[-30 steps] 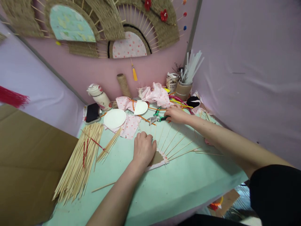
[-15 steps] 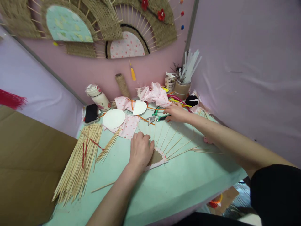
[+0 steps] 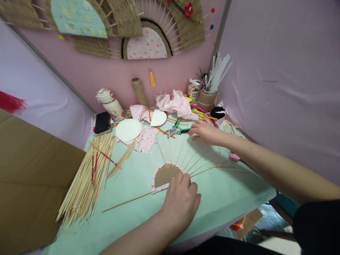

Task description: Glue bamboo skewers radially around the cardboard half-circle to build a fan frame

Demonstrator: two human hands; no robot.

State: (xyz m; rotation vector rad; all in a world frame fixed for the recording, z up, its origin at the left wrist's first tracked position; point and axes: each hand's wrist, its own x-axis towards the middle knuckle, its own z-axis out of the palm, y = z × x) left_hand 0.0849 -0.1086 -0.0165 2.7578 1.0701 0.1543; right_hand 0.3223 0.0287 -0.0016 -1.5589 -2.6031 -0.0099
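Observation:
A half-round cardboard piece (image 3: 166, 176) edged with pink-dotted fabric lies on the table, with several thin bamboo sticks (image 3: 195, 155) fanning out from its curved edge. My left hand (image 3: 180, 200) rests over its lower right corner, fingers bent down and thumb apart; the fingertips are hidden. Along the straight edge, a longer stick (image 3: 127, 202) reaches out to the left. Beyond the fan, my right hand (image 3: 208, 132) hovers with fingers apart. Its fingertips are by the black-and-green handles of the pruning shears (image 3: 172, 132); whether they touch is unclear.
A big pile of bamboo sticks (image 3: 85, 180) lies at left, beside a white oval piece (image 3: 129, 129). Behind stand a phone (image 3: 102, 123), a bottle (image 3: 110, 104), a twine spool (image 3: 139, 92) and a jar of white strips (image 3: 208, 99). Crumpled dotted fabric (image 3: 176, 104) lies near the wall.
My left hand has slid right and towards me, uncovering most of the cardboard half-round and its left sticks. My right hand stays near the shears, shifted slightly right. The view has tilted a little.

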